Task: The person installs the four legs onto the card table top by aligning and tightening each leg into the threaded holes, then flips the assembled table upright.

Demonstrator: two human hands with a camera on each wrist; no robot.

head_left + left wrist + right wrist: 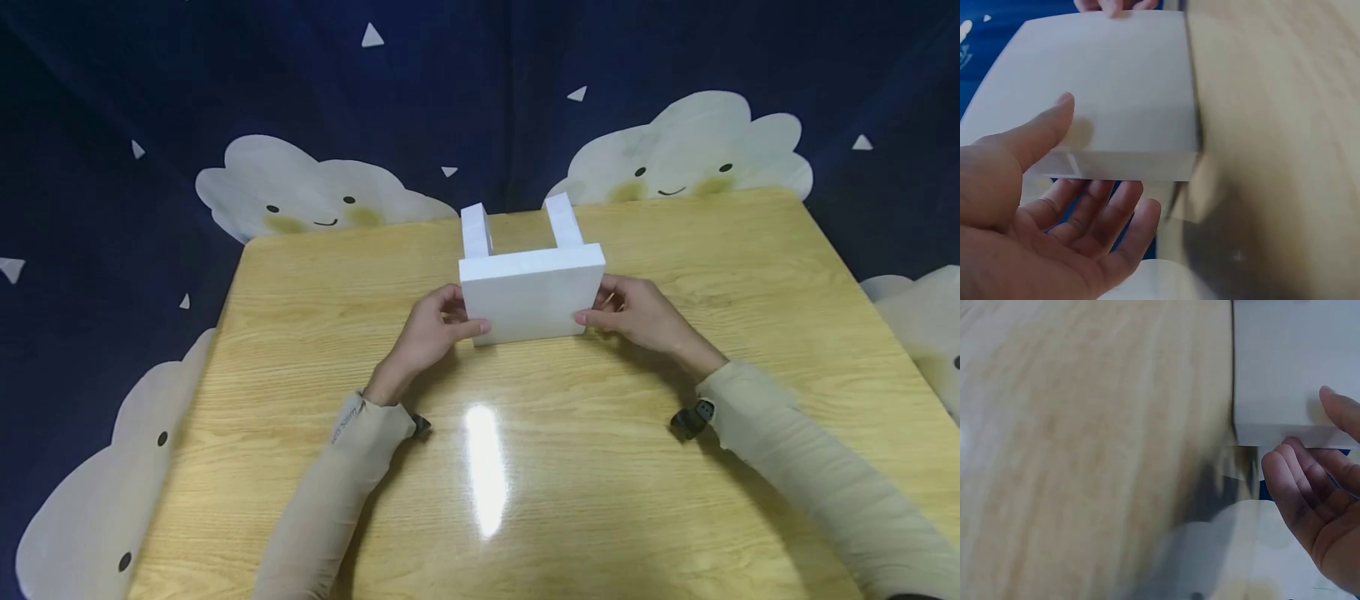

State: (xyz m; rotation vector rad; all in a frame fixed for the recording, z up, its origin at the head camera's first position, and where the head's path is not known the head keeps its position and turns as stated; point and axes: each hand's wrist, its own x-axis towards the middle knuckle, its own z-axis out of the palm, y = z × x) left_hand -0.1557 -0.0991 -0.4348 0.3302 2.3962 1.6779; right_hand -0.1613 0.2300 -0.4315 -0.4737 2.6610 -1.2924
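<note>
A flat white box (532, 300) stands on its edge on the table, its broad face turned toward me. My left hand (433, 327) holds its left side, thumb on the broad face and fingers round behind the edge. On the opposite side my right hand (637, 315) grips it the same way, thumb near the lower right corner. The left wrist view shows the left thumb lying over the box face (1116, 81), with the other fingers curled beneath its side. Two white bars (476, 231) (564, 221) reach back from behind the box, one near each end.
The wooden table (570, 467) extends all round the box, with a bright light reflection in front of it. A dark blue curtain (480, 100) with cloud figures hangs along the far and side edges. Small dark devices (692, 421) sit at both wrists.
</note>
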